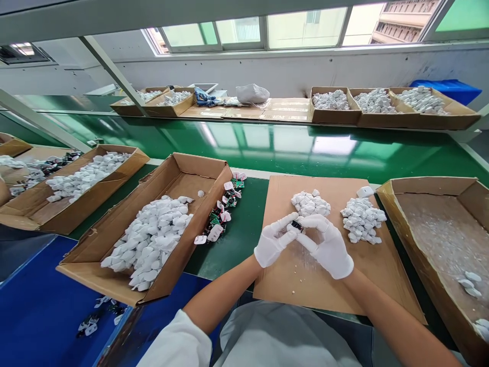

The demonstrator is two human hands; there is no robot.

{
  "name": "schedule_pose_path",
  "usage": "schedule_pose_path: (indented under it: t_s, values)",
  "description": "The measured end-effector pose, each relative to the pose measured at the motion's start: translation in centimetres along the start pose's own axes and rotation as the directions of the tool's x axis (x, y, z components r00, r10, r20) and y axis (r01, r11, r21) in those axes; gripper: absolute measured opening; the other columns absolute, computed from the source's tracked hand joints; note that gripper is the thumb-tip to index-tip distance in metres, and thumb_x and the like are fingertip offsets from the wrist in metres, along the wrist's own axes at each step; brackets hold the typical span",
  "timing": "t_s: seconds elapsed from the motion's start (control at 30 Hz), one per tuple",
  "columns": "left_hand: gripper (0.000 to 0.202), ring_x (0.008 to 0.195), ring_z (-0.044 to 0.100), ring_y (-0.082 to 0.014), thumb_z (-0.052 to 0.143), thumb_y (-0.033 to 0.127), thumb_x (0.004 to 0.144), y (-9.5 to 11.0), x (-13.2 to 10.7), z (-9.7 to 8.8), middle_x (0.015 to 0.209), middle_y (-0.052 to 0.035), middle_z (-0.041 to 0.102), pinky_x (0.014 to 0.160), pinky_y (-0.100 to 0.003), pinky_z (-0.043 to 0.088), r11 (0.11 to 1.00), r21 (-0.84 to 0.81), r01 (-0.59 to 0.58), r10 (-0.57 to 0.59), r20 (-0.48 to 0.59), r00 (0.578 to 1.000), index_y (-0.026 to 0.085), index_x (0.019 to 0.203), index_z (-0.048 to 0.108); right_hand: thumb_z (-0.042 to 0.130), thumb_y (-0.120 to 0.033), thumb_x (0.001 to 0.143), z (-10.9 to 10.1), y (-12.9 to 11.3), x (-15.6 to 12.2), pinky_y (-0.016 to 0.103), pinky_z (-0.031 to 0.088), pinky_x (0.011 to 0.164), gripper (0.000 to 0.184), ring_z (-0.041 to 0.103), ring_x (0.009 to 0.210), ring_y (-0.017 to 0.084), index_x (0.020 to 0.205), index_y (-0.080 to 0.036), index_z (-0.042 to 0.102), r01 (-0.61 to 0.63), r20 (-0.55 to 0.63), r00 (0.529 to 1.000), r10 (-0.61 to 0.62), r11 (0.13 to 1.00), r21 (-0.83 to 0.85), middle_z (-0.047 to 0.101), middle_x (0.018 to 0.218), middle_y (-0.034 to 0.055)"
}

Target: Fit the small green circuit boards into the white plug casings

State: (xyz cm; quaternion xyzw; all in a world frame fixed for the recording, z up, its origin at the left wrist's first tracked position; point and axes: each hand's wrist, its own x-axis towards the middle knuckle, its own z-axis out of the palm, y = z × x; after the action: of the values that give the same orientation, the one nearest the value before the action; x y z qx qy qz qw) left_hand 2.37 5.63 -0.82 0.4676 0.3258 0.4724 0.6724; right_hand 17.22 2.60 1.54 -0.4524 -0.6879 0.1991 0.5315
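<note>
Both hands wear white gloves and meet above a flat cardboard sheet [317, 285]. Between their fingertips is a small black part [296, 225], too small to make out fully. My left hand [273, 242] pinches it from the left, and my right hand [326, 244] has its thumb and fingers closed at its other side. Just beyond the hands lies a heap of small white plastic pieces [311, 203]. A second white heap [362, 219] sits to the right on the same sheet, with one larger white piece [365, 191] behind it.
To the left stands a cardboard box [202, 171] partly filled with white pieces. Green circuit boards with white parts [223, 209] lie along its right side. A shallow box [431, 186] with a few white pieces stands at right. Behind runs a green surface [267, 148], with filled boxes [376, 120] beyond.
</note>
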Motion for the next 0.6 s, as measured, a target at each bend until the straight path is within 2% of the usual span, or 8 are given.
schedule_pose_path:
  t_s: [0.07,0.2,0.27,0.33,0.4,0.5,0.6]
  values:
    - [0.050,0.076,0.062,-0.0180,0.075,0.044,0.066,-0.1,0.0,-0.1,0.077,-0.0034,0.068,0.077,-0.031,0.051,0.998,0.061,-0.033,0.034,-0.021,0.999,0.018,0.108,0.070,0.064,-0.020,0.081,-0.1,0.0,0.1,0.034,0.056,0.079,0.017,0.066,0.087,0.018,0.096,-0.026,0.062,-0.061,0.051,0.997,0.057,0.996,0.064,0.069,0.091,0.0022]
    - [0.045,0.065,0.055,-0.0125,0.069,0.045,0.071,-0.6,0.0,-0.1,0.068,-0.0008,0.061,0.068,-0.026,0.051,0.977,0.180,-0.111,0.113,-0.005,0.994,0.015,0.105,0.070,0.064,-0.023,0.081,0.2,0.1,-0.1,0.034,0.056,0.076,0.007,0.065,0.082,0.017,0.087,-0.024,0.062,-0.219,0.061,0.975,0.212,0.963,0.155,0.067,0.088,0.0020]
    - [0.040,0.064,0.054,-0.0111,0.066,0.043,0.075,-0.9,0.0,-0.1,0.070,-0.0015,0.062,0.065,-0.024,0.050,0.955,0.248,-0.162,0.169,-0.008,0.986,0.014,0.103,0.069,0.062,-0.021,0.082,0.4,0.1,-0.3,0.034,0.055,0.077,0.007,0.065,0.083,0.017,0.088,-0.025,0.062,-0.221,0.048,0.975,0.217,0.967,0.130,0.067,0.090,0.0016]
    - [0.035,0.064,0.055,-0.0104,0.061,0.039,0.079,-1.1,0.1,-0.1,0.074,-0.0026,0.064,0.065,-0.022,0.051,0.926,0.311,-0.212,0.228,-0.014,0.974,0.014,0.103,0.069,0.060,-0.019,0.083,0.3,0.1,-0.3,0.034,0.054,0.079,0.010,0.064,0.084,0.017,0.089,-0.026,0.063,-0.166,0.032,0.986,0.164,0.985,0.054,0.068,0.091,0.0008]
    - [0.033,0.065,0.057,-0.0105,0.057,0.035,0.081,-1.2,0.1,-0.1,0.076,-0.0031,0.065,0.065,-0.021,0.051,0.898,0.355,-0.259,0.279,-0.005,0.960,0.014,0.105,0.068,0.060,-0.019,0.082,0.0,0.0,-0.1,0.034,0.052,0.080,0.011,0.064,0.084,0.017,0.090,-0.027,0.065,-0.130,0.074,0.989,0.130,0.991,-0.014,0.069,0.091,0.0001]
    - [0.033,0.067,0.060,-0.0111,0.055,0.029,0.083,-1.2,0.1,-0.3,0.076,-0.0032,0.066,0.065,-0.021,0.052,0.831,0.437,-0.345,0.353,0.065,0.933,0.014,0.109,0.067,0.063,-0.024,0.080,-0.6,-0.5,0.3,0.031,0.051,0.073,0.002,0.062,0.076,0.016,0.081,-0.024,0.065,-0.205,0.119,0.971,0.209,0.978,-0.044,0.068,0.081,-0.0006]
    - [0.031,0.064,0.059,-0.0106,0.057,0.023,0.081,-0.9,0.2,-0.6,0.074,-0.0025,0.068,0.067,-0.022,0.052,0.717,0.534,-0.448,0.428,0.170,0.888,0.014,0.109,0.068,0.063,-0.027,0.079,-0.9,-0.9,0.7,0.028,0.049,0.064,0.009,0.058,0.067,0.014,0.073,-0.022,0.060,-0.340,0.150,0.930,0.336,0.940,0.002,0.064,0.072,-0.0014]
